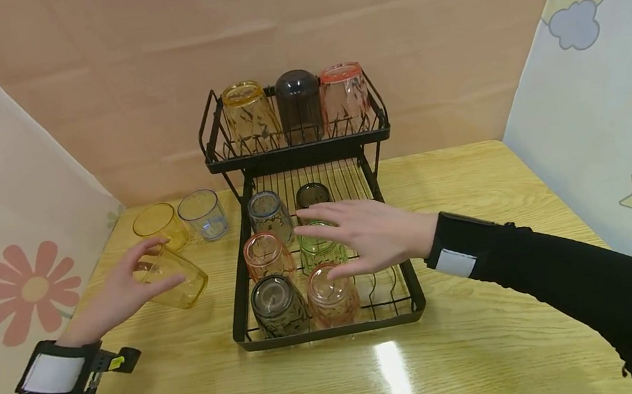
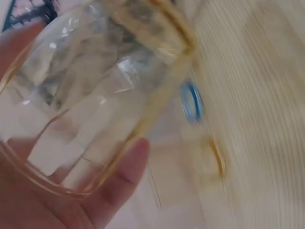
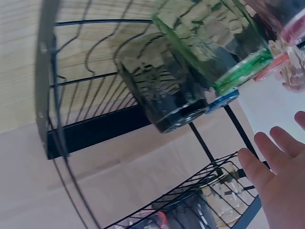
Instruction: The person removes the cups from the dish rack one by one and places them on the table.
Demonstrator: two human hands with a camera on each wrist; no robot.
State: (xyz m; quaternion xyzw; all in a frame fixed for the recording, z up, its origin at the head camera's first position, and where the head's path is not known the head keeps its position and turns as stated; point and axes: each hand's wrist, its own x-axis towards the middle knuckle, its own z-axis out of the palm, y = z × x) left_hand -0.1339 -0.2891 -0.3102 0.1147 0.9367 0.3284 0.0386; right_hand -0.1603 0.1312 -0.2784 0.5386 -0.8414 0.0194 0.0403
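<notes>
My left hand [image 1: 119, 285] grips a clear yellow drinking glass [image 1: 183, 285], tilted, with thumb and fingers round it, left of the black dish rack [image 1: 330, 335]. In the left wrist view the faceted wall of this glass fills much of the picture. My right hand [image 1: 374, 232] is held over the rack's lower tier, fingers spread and holding nothing. Beneath and beside it stand upside-down glasses: a green glass [image 1: 322, 251], a pink glass [image 1: 332, 298], an orange-rimmed glass [image 1: 267, 257], a dark grey glass [image 1: 278, 307], a blue-grey glass [image 1: 270, 214] and a black glass [image 1: 312, 194], partly hidden.
A yellow glass [image 1: 159, 223] and a clear blue-rimmed glass [image 1: 203, 215] stand upright on the wooden table [image 1: 466, 194] behind my left hand. The upper tier carries an amber glass [image 1: 252, 117], a dark glass [image 1: 299, 105] and a red-rimmed glass [image 1: 345, 97].
</notes>
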